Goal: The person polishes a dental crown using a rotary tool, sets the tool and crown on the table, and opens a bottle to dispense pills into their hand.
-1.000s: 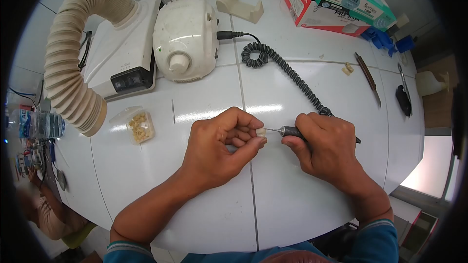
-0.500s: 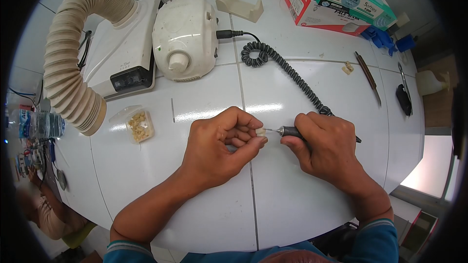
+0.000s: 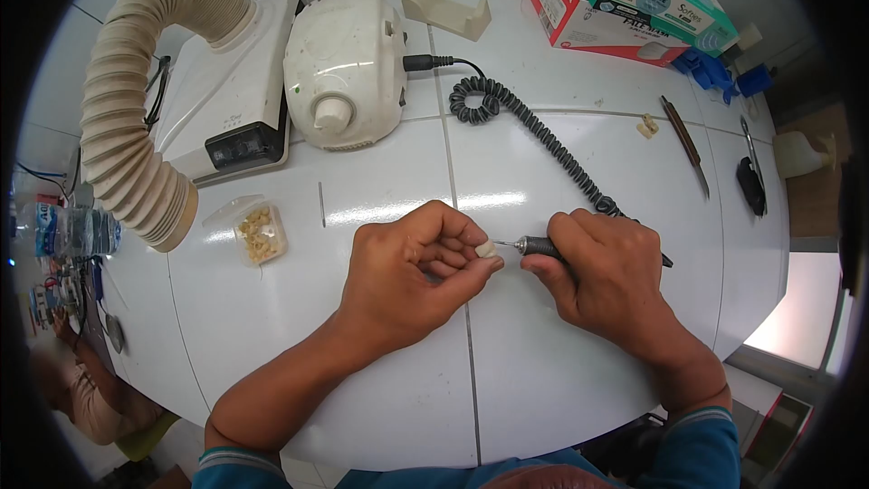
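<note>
Between the thumb and fingertips of my left hand (image 3: 412, 272) is a small off-white piece that looks like a dental crown (image 3: 486, 249). My right hand (image 3: 602, 263) is wrapped round the dark grip of a rotary handpiece (image 3: 541, 247). Its thin metal bit (image 3: 507, 244) points left and meets the crown or lies right against it; the exact contact is too small to make out. A coiled black cord (image 3: 552, 149) runs from the handpiece up to a white control unit (image 3: 344, 72) with a round knob.
A ribbed suction hose (image 3: 131, 109) arches at the left. Below it sits a small clear box (image 3: 261, 234) of yellowish pieces, beside a thin metal rod (image 3: 321, 205). At right lie a brown-handled knife (image 3: 683, 143) and stacked mask boxes (image 3: 625, 14). Another person (image 3: 104, 389) sits far left.
My left fingers have turned the crown slightly, so it now sits tilted against the bit. My right hand and the handpiece have hardly moved.
</note>
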Action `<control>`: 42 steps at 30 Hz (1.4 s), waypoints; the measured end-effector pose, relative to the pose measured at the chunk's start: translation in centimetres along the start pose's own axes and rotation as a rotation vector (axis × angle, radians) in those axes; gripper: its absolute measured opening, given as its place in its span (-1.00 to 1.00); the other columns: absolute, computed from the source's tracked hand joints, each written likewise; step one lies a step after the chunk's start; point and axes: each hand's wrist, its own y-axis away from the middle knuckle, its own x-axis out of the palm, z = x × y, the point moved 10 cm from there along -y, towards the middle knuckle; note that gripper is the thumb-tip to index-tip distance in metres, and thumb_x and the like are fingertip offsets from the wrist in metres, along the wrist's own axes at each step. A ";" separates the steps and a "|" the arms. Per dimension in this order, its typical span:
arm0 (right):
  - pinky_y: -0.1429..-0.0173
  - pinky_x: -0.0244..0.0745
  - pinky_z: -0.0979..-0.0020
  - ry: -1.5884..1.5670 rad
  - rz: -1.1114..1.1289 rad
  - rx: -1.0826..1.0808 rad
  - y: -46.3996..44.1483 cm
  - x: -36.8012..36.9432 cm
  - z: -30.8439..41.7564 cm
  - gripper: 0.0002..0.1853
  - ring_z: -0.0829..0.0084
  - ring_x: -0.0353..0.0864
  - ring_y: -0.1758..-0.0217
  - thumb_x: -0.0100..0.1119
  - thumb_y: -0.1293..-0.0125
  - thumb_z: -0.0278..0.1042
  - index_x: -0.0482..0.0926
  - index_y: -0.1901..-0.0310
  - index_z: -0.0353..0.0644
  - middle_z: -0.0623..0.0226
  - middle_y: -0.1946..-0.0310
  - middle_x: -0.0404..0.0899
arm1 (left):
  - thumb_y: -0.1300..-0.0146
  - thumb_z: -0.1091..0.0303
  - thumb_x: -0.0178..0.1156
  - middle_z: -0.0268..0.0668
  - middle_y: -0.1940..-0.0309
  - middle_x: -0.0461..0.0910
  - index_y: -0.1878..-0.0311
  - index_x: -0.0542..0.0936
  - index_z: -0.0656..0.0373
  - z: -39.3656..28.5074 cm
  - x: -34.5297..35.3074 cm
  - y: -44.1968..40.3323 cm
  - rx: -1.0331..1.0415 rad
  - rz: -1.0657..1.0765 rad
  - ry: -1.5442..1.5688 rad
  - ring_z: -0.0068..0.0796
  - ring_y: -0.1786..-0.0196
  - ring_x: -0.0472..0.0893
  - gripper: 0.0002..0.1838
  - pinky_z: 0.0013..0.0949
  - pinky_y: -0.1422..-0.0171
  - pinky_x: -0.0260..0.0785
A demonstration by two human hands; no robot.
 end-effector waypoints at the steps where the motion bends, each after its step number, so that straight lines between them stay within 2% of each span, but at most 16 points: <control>1: 0.47 0.39 0.27 0.000 -0.009 -0.007 0.0 0.0 0.1 -0.52 0.34 0.53 0.58 0.46 -0.52 0.14 0.53 0.32 -0.07 0.39 0.55 0.46 | -0.36 0.53 0.61 -0.26 0.23 0.82 0.03 0.71 0.35 0.1 0.0 0.0 -0.004 -0.001 0.004 -0.60 0.15 0.86 -0.75 -0.54 -0.01 0.76; 6: 0.46 0.39 0.27 -0.014 -0.009 0.031 0.2 0.1 -0.3 -0.51 0.33 0.53 0.58 0.47 -0.51 0.14 0.52 0.33 -0.07 0.39 0.56 0.45 | -0.36 0.55 0.61 -0.24 0.20 0.83 0.04 0.70 0.35 0.2 -0.1 -0.1 -0.014 0.006 0.010 -0.58 0.13 0.87 -0.75 -0.51 -0.03 0.77; 15: 0.47 0.37 0.26 -0.031 -0.033 -0.013 0.1 0.0 -0.1 -0.51 0.31 0.51 0.60 0.48 -0.51 0.14 0.52 0.33 -0.07 0.38 0.57 0.44 | -0.53 0.58 0.43 -0.16 0.12 0.85 -0.02 0.67 0.36 0.6 0.2 0.0 -0.072 0.034 0.128 -0.48 0.03 0.89 -0.87 -0.44 0.01 0.78; 21: 0.46 0.37 0.26 -0.038 -0.021 -0.002 0.1 0.0 -0.2 -0.51 0.32 0.51 0.59 0.48 -0.51 0.15 0.52 0.34 -0.07 0.38 0.57 0.44 | -0.51 0.58 0.45 -0.13 0.01 0.87 -0.01 0.67 0.34 0.4 0.1 -0.2 -0.055 0.020 0.149 -0.49 0.00 0.88 -0.86 -0.46 0.03 0.76; 24: 0.47 0.37 0.27 -0.038 -0.026 -0.015 0.1 0.0 -0.1 -0.50 0.33 0.51 0.60 0.47 -0.51 0.15 0.51 0.34 -0.07 0.39 0.57 0.43 | -0.48 0.58 0.49 -0.14 0.04 0.86 0.01 0.66 0.33 -0.2 0.2 -0.2 0.014 0.041 0.056 -0.53 0.02 0.86 -0.84 -0.50 0.02 0.73; 30: 0.46 0.38 0.27 -0.037 -0.006 -0.017 0.1 0.0 0.0 -0.50 0.34 0.51 0.59 0.46 -0.52 0.16 0.51 0.34 -0.07 0.39 0.57 0.43 | -0.42 0.57 0.55 -0.21 0.13 0.84 0.04 0.67 0.32 0.0 0.1 -0.1 -0.040 0.047 0.078 -0.58 0.08 0.84 -0.79 -0.52 0.01 0.70; 42: 0.45 0.40 0.26 -0.041 0.005 -0.005 0.0 0.0 0.0 -0.52 0.32 0.54 0.58 0.48 -0.51 0.12 0.52 0.33 -0.09 0.37 0.55 0.46 | -0.41 0.61 0.54 -0.17 0.14 0.83 0.06 0.67 0.35 0.4 0.1 0.0 -0.090 0.033 0.120 -0.52 0.06 0.86 -0.80 -0.47 -0.09 0.74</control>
